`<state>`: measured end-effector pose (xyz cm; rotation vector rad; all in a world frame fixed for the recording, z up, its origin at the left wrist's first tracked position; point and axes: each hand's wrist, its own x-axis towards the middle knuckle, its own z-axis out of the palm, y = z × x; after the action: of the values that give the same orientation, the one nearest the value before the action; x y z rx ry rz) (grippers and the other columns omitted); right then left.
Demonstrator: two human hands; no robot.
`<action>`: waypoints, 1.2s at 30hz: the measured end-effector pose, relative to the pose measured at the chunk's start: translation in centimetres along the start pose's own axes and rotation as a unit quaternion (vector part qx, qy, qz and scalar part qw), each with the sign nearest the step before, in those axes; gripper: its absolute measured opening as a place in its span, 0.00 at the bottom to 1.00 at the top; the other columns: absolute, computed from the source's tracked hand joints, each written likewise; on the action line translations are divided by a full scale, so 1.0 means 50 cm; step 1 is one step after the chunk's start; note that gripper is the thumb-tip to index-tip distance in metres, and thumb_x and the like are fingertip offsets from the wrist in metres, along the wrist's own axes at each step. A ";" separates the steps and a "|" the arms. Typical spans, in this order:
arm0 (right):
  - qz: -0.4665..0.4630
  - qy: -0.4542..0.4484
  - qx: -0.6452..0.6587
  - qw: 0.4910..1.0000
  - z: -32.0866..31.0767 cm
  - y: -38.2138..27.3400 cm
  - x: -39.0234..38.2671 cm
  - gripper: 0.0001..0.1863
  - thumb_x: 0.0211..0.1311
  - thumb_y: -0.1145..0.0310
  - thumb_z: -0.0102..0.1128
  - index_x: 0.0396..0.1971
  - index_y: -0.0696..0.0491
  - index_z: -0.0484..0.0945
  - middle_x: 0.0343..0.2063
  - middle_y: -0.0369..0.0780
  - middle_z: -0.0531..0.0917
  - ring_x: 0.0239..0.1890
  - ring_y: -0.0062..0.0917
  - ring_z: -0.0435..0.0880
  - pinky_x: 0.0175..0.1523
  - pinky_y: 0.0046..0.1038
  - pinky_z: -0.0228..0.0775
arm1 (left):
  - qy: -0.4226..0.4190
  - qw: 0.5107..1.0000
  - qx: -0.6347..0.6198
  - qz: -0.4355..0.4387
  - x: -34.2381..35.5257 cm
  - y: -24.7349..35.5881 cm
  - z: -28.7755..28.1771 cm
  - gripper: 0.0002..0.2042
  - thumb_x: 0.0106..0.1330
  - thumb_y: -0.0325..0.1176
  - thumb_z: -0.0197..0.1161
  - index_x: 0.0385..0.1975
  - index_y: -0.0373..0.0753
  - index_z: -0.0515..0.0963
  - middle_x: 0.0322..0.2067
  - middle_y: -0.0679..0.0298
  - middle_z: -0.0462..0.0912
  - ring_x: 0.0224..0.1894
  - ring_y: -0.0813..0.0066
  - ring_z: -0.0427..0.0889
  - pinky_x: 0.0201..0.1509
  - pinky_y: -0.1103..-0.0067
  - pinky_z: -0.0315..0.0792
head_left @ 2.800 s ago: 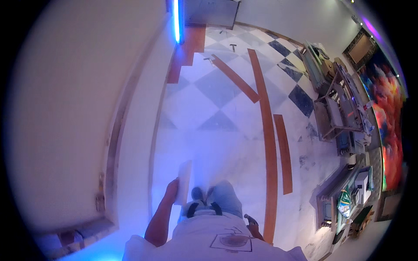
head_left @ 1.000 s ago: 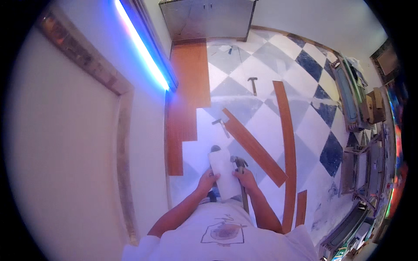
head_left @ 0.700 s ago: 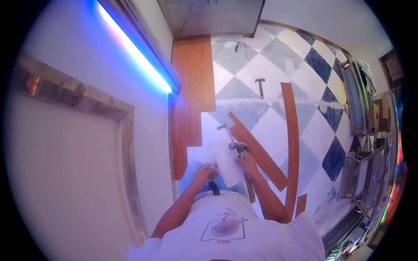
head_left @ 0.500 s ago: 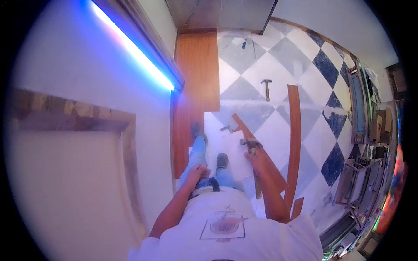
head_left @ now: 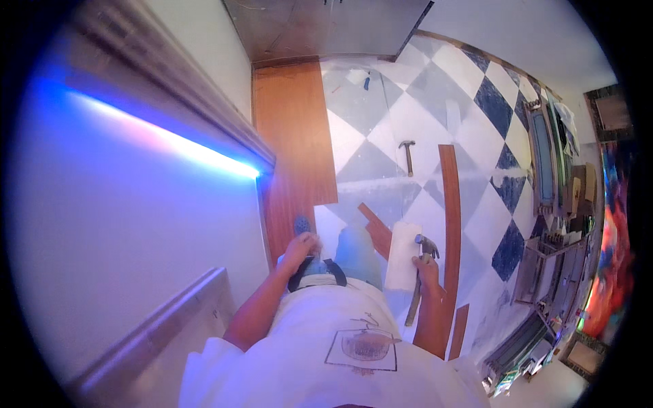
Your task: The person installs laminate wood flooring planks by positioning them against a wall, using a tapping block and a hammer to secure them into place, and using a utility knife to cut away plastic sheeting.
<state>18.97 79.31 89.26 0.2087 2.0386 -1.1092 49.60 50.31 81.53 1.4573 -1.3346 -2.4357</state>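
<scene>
My right hand [head_left: 427,269] is closed round the handle of a claw hammer [head_left: 427,246]. The hammer's head points away from me, above a white rectangular piece [head_left: 404,257] on the floor. Its handle runs back beneath my wrist. My left hand [head_left: 304,246] is in front of my left thigh, over my left shoe [head_left: 302,224]; blur hides how its fingers are set. Beyond my right leg lies a short reddish-brown plank [head_left: 379,234], partly covered. A long, narrow plank [head_left: 451,211] stretches along the floor beside my right arm.
Reddish-brown floorboards [head_left: 292,136] cover the strip by the left wall. Another hammer [head_left: 407,158] lies on the checkered tiles [head_left: 435,95]. A small blue-handled tool [head_left: 367,82] is farther off. Metal frames and boxes [head_left: 554,258] line the right side. A plank offcut [head_left: 459,332] lies near my elbow.
My right hand has carried the hammer rightward and slightly back. My left hand has risen from my waist to over my thigh. The view has shifted, and my right leg is now bent forward.
</scene>
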 end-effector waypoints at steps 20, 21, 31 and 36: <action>-0.079 -0.044 -0.098 0.991 0.416 -0.535 0.877 0.11 0.57 0.69 0.73 0.34 0.57 0.80 0.26 0.33 0.81 0.27 0.18 0.76 0.34 0.26 0.71 | 0.165 0.956 0.222 -0.096 0.558 0.389 -0.266 0.15 0.76 0.43 0.58 0.43 0.35 0.80 0.35 0.63 0.84 0.36 0.76 0.81 0.43 0.76 0.76; -0.124 -0.039 -0.125 0.984 0.447 -0.543 0.958 0.12 0.55 0.70 0.73 0.34 0.58 0.80 0.26 0.34 0.81 0.27 0.19 0.77 0.33 0.26 0.71 | 0.160 0.954 0.236 -0.100 0.604 0.403 -0.267 0.15 0.76 0.42 0.59 0.44 0.35 0.80 0.35 0.63 0.84 0.36 0.76 0.81 0.43 0.76 0.76; -0.199 -0.113 -0.197 0.954 0.824 -0.474 1.616 0.15 0.56 0.72 0.73 0.42 0.58 0.80 0.29 0.36 0.84 0.28 0.21 0.79 0.35 0.28 0.75 | 0.141 0.906 0.390 -0.087 1.161 0.396 -0.462 0.21 0.73 0.48 0.58 0.55 0.39 0.79 0.48 0.47 0.85 0.52 0.44 0.83 0.57 0.62 0.75; -0.146 -0.154 -0.206 0.955 0.997 -0.357 1.879 0.15 0.57 0.71 0.71 0.43 0.57 0.81 0.33 0.38 0.86 0.34 0.26 0.83 0.44 0.31 0.76 | 0.146 0.842 0.511 -0.096 1.563 0.278 -0.659 0.22 0.75 0.46 0.54 0.60 0.39 0.76 0.53 0.46 0.82 0.58 0.44 0.80 0.63 0.61 0.72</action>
<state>-24.92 10.23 19.06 -0.4624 1.9980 -0.7971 23.60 -11.46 27.71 2.0563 -2.6672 -1.3863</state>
